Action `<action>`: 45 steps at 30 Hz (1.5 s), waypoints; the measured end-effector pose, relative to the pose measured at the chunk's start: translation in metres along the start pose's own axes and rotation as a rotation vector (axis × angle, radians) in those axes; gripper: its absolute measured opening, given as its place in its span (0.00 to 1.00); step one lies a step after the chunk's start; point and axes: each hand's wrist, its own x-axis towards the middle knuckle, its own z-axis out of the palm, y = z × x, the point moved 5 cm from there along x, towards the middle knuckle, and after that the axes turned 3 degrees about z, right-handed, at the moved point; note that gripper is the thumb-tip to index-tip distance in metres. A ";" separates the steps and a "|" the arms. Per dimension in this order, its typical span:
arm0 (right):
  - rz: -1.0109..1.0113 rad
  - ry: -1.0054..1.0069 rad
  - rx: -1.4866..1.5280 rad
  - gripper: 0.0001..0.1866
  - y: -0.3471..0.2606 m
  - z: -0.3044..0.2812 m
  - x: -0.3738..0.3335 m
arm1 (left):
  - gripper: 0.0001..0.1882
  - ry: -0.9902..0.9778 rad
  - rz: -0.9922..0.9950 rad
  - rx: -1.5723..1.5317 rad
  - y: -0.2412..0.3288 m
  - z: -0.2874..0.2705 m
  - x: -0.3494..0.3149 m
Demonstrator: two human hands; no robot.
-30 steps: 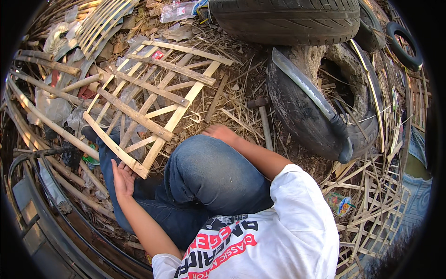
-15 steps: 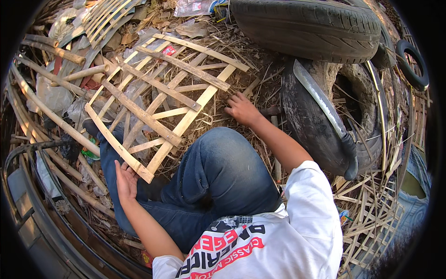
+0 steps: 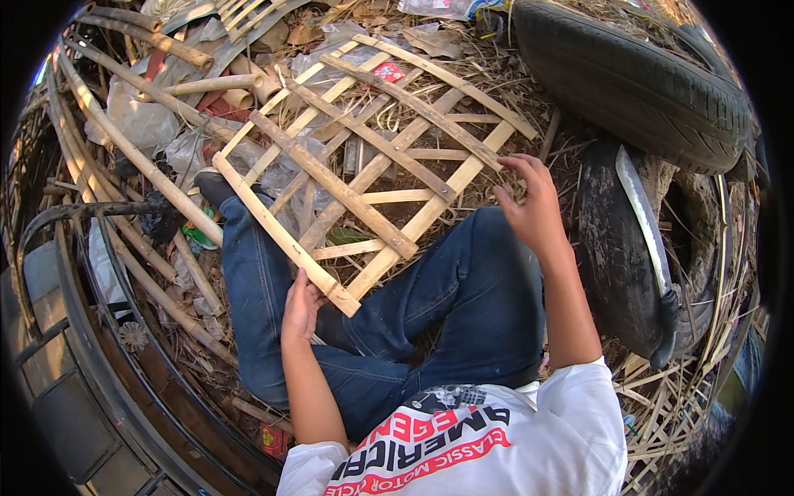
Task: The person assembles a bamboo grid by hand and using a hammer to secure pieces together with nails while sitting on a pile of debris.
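A lattice panel of split bamboo slats [image 3: 285,237] rests slanted in front of me, over my bent legs and the littered ground. My left hand [image 3: 299,312] is at its near corner, thumb by the slat's edge and fingers curled beneath, partly hidden. Beside the panel's right edge is my right hand [image 3: 533,202], fingers apart and bent toward a slat end; it holds nothing. Farther right, a long machete-like blade with a dark handle [image 3: 641,211] leans on an old tyre [image 3: 608,264].
A second tyre [image 3: 637,87] lies above the first. Bamboo poles [image 3: 141,157] and plastic scraps lie on the left, beside a dark metal frame [image 3: 99,208]. Thin split strips [image 3: 670,430] are heaped at lower right. Part of another slatted panel [image 3: 244,16] shows at the far edge.
My right hand has come up from the ground to the panel's right edge. My left fingers have curled in at the near corner. My right knee has lowered, and the whole view has shifted.
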 end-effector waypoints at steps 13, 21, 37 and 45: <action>0.145 -0.354 0.164 0.16 -0.066 0.170 0.029 | 0.14 -0.005 0.010 -0.126 -0.028 0.003 -0.001; 0.162 -0.453 -0.402 0.13 -0.084 0.237 0.085 | 0.12 0.004 0.101 -0.149 -0.019 0.006 0.000; 0.158 -0.439 -0.353 0.11 -0.068 0.243 0.092 | 0.17 -0.111 0.074 0.002 -0.020 0.028 -0.004; -0.355 -0.759 -0.461 0.16 -0.078 0.261 0.101 | 0.13 -0.116 0.159 -0.156 -0.003 0.032 -0.007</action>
